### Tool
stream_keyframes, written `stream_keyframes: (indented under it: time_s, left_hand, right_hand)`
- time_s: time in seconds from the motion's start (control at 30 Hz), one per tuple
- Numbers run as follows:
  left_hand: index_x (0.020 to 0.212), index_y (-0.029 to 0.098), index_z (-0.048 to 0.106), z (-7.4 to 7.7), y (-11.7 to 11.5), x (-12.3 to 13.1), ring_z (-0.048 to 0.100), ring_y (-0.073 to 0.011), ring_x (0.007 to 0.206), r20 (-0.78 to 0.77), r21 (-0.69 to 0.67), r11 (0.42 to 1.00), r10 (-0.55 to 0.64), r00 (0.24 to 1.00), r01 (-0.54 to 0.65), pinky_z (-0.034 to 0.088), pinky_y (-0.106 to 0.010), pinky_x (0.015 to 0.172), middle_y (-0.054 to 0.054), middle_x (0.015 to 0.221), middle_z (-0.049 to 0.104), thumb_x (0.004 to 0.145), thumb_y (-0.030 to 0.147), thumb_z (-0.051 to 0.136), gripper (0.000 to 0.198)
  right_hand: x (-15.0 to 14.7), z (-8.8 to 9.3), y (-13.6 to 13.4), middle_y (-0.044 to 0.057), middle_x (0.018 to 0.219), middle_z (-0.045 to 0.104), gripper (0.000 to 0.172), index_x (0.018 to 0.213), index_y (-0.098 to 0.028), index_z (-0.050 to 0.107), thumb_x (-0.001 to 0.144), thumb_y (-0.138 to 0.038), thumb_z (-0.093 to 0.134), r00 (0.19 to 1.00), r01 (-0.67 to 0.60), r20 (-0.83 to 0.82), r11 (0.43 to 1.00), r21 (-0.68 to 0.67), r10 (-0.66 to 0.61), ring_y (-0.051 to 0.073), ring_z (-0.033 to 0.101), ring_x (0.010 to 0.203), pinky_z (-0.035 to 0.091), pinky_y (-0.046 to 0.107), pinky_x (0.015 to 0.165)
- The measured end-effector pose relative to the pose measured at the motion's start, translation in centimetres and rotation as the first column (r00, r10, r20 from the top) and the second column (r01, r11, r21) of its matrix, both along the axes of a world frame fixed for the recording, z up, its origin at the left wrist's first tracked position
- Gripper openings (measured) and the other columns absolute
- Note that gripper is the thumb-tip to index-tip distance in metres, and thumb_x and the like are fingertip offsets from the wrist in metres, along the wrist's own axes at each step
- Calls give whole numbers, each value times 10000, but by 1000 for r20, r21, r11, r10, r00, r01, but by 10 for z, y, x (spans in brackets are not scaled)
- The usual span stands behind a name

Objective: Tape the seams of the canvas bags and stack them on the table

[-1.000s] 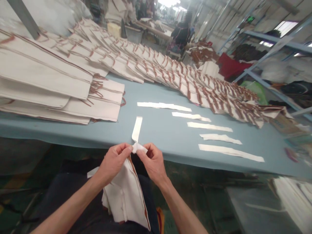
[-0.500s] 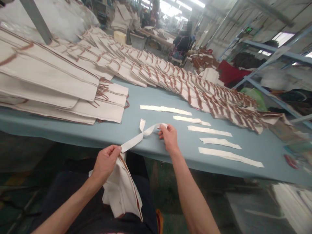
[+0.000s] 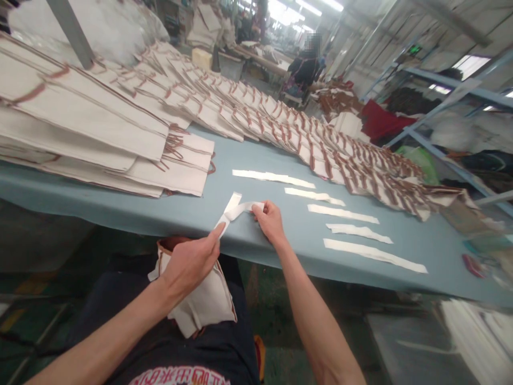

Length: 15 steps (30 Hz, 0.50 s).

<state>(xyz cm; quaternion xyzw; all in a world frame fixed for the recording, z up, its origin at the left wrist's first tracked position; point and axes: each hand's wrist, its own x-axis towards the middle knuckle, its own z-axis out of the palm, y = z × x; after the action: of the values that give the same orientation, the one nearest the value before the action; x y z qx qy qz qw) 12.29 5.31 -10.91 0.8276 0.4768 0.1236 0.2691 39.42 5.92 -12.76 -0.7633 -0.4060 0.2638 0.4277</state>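
Observation:
A white fabric strip runs from my left hand to my right hand over the near edge of the blue table. My left hand pinches its near end just below the table edge. My right hand pinches its far end against the tabletop. The strip is twisted in the middle. A cream bag with brown trim lies on my lap under my left hand.
Several white strips lie in a row on the table to the right. Stacks of cream bags with brown handles fill the left and a long overlapping row runs along the far side. A person sits far back. Shelving stands right.
My right hand carried the strip's far end out onto the table, then drew back slightly left. My left hand shifted right and up, and the bag on my lap sank lower.

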Motion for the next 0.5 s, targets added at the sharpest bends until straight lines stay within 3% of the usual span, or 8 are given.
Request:
stream_keyframes:
  time_s: [0.1, 0.23, 0.37, 0.5]
  left_hand:
    - [1655, 260, 698, -1, 15, 15, 891, -413, 953, -137, 17, 992, -119, 983, 122, 631, -415, 870, -177, 1000, 919, 1090, 280, 537, 588]
    - [1773, 232, 566, -2, 24, 18, 905, -437, 977, -271, 21, 981, -179, 946, 191, 663, -462, 889, -205, 1033, 925, 1108, 224, 504, 667]
    - [1810, 258, 512, 1, 22, 15, 913, -430, 1010, -332, 18, 977, -193, 923, 211, 678, -464, 897, -197, 1070, 933, 1123, 199, 494, 690]
    - [1822, 272, 491, 0, 22, 14, 919, -416, 1015, -363, 6, 977, -196, 911, 212, 686, -447, 880, -175, 1061, 940, 1131, 186, 495, 697]
  right_hand:
    - [1, 8, 2, 38, 1070, 792, 278, 1185, -159, 770, 1150, -433, 789, 999, -46, 27, 999, -1, 46, 179, 768, 846, 685, 337, 771]
    - [14, 30, 19, -22, 869, 730, 284, 1008, -166, 734, 1136, -412, 796, 993, -87, 84, 996, 32, 84, 143, 693, 700, 616, 289, 686]
    - [34, 62, 59, -49, 753, 696, 201, 898, -206, 680, 1053, -301, 766, 980, -95, 184, 991, 93, 77, 158, 661, 667, 549, 291, 701]
    - [56, 86, 105, -28, 736, 697, 126, 855, -240, 646, 961, -298, 683, 954, -48, 300, 989, 142, 4, 200, 654, 736, 514, 311, 763]
